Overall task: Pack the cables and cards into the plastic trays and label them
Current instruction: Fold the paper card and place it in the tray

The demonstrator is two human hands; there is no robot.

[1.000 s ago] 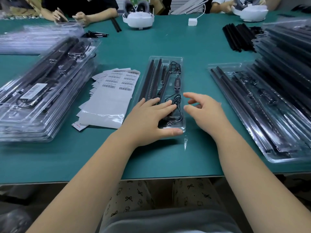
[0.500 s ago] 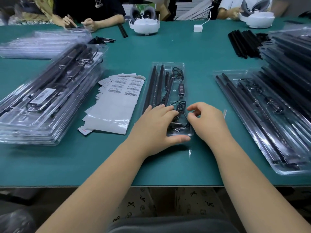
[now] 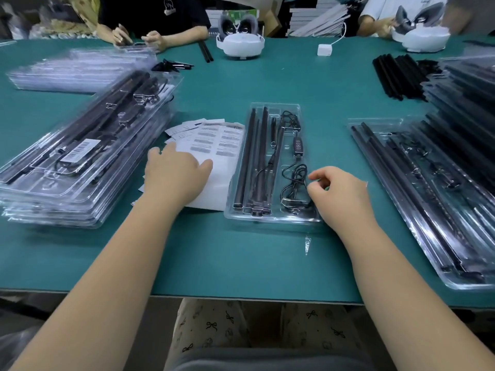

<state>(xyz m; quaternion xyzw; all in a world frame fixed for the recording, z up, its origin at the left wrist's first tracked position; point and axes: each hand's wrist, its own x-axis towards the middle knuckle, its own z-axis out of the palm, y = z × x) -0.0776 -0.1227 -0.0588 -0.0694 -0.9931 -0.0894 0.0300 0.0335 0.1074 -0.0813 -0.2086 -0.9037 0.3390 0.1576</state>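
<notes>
On label sheets (image 3: 214,145) — print blurred.

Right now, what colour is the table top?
The table top is teal green, seen plainly in the head view.

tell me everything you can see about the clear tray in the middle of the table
The clear tray is a long, thin, glossy plastic blister lying flat on the green table, its long side running away from the person. Its left channels hold black rods; its right pockets hold a coiled black cable and a small controller. The right hand rests at its near right edge, fingers curled.
</notes>
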